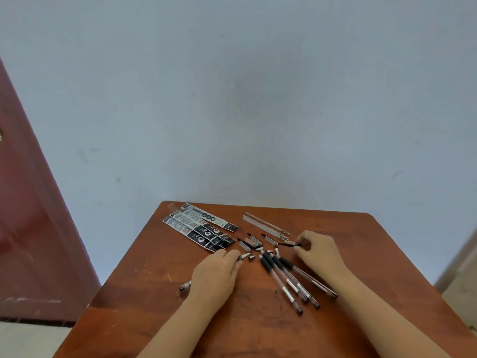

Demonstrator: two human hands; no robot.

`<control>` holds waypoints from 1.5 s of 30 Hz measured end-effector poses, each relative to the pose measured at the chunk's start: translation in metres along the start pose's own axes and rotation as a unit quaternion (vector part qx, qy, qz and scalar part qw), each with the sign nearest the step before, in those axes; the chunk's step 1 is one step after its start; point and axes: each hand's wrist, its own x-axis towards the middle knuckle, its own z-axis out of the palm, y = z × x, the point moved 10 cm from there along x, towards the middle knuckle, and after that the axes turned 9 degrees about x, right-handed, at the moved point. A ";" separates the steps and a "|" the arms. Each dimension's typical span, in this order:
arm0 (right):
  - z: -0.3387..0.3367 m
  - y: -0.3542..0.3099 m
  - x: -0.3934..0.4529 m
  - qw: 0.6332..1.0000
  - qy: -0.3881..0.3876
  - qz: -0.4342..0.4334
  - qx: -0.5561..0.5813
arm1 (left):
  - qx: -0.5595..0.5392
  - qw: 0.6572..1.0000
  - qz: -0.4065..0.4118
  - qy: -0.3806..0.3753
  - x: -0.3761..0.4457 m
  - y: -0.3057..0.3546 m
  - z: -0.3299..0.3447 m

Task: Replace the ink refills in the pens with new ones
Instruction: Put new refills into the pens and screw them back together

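- The small cone tips (251,257) lie loose just beyond the grip ends of the pen barrels (289,280); a sweep of the left hand (215,273), which is right beside them, could probably scatter them or roll one off the table (144,313).
- One small pen piece (184,286) already sits apart, left of the barrels and near the table's left edge, where a wrist nudge might knock it off.
- The empty clear refills (265,226) lie beyond the barrels; mixing them with new ones in the refill packets (198,229), beyond-left of the barrels, is a risk.
- Left hand: fingers loosely bent, fingertips touching a cone tip; whether it pinches it, I cannot tell.
- Right hand (318,250), just beyond-right of the barrels: fingers curled, pinching a dark pen cap (290,244).
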 end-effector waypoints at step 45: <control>0.055 -0.049 -0.047 0.969 -0.188 -0.134 0.083 | -0.050 0.957 0.217 0.187 -0.027 0.040 -0.021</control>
